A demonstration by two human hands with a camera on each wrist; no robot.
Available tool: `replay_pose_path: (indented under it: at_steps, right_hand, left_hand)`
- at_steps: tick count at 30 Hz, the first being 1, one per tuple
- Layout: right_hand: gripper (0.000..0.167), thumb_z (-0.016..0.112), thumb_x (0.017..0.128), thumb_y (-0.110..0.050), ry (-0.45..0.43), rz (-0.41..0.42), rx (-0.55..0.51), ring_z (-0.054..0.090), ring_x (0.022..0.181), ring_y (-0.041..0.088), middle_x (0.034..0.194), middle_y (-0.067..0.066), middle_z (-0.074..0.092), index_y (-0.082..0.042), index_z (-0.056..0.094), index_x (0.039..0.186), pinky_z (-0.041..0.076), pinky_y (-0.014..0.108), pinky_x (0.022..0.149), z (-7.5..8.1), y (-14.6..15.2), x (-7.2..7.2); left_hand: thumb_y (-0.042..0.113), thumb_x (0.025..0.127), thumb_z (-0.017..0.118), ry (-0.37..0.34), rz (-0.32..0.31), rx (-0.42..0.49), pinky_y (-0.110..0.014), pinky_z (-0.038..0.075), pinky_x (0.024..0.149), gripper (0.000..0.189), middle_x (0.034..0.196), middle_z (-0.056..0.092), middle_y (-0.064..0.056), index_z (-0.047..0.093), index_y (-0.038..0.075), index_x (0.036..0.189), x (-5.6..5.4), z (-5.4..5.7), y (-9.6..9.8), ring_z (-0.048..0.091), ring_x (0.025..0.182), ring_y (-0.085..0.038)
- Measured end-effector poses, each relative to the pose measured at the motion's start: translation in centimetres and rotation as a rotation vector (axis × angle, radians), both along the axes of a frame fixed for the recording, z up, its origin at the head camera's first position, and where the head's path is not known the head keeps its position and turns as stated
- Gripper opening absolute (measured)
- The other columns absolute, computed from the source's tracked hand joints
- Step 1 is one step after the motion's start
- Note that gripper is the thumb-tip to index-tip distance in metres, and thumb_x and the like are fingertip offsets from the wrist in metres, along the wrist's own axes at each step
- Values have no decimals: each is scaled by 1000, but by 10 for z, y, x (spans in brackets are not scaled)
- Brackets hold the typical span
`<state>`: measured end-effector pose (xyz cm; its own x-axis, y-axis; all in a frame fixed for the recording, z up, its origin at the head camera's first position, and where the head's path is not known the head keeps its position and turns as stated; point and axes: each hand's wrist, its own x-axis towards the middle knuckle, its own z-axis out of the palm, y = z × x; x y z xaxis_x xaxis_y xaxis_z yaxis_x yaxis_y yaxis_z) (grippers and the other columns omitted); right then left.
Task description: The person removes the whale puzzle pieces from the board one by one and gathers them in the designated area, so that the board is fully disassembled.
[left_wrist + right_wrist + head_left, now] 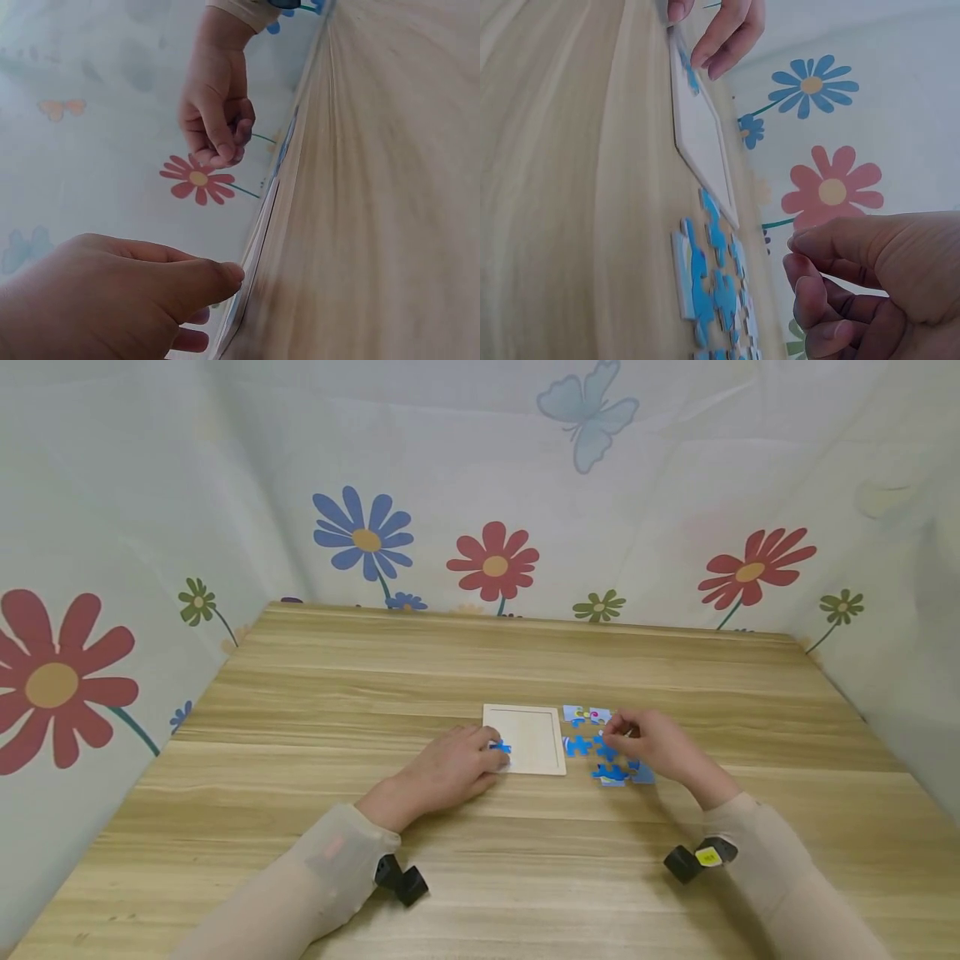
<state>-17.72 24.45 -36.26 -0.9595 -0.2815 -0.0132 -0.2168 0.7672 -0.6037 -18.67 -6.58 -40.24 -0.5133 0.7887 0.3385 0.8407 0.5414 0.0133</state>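
A shallow wooden puzzle tray [525, 739] lies on the table with a blue jigsaw piece [501, 747] in its left part. My left hand [453, 768] rests at the tray's left side, fingertips at that piece; in the left wrist view the thumb [217, 279] lies along the tray's near edge. My right hand [648, 743] hovers over the loose jigsaw pieces [577, 746] right of the tray. In the right wrist view, the right hand's fingers [810, 296] are loosely curled, thumb tip close to the index fingertip, and no piece shows between them.
Several blue and pale pieces [697, 281] lie in a loose cluster close to the tray's right edge. The wooden table [360, 677] reaches back to a white curtain [435, 443] printed with flowers. Each wrist wears a small black camera [682, 864].
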Motion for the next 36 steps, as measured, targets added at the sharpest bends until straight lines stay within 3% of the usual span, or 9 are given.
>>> replay_pose_path:
  at_steps: [7,15,25,32,36]
  right_hand:
    - [10,62,93,-15,30,6,3,51,68,13,86,6,63,-5,65,93,44,24,59,2,-15,-7]
    - [12,61,94,-16,38,33,-26,53,69,13,90,8,65,-5,65,97,46,24,63,1,-29,-12]
    - [10,62,92,-15,43,47,-40,53,72,15,91,8,66,-6,67,95,46,26,65,-2,-49,-19]
    - [12,63,91,-14,30,73,-45,53,66,13,86,8,64,-5,67,97,45,23,57,-8,-62,-24]
    - [13,64,91,-15,11,77,-31,54,70,13,86,6,63,-5,67,98,46,22,60,-9,-68,-25]
  left_hand:
    - [21,91,65,-76,71,-12,-41,46,101,26,120,62,-9,66,13,116,-4,3,-2,57,116,-26]
    - [27,91,65,-107,105,-9,-43,41,106,31,122,61,-9,64,12,118,-8,4,-7,55,118,-26]
    - [39,90,66,-137,154,-37,-43,39,108,42,125,61,-6,63,12,122,-12,3,-10,53,121,-25]
    - [42,90,65,-166,174,-39,-45,37,109,46,127,61,-6,62,11,123,-15,0,-10,52,124,-26]
    - [43,90,64,-186,179,-34,-45,38,108,45,125,62,-5,63,11,121,-17,-1,-10,53,123,-26]
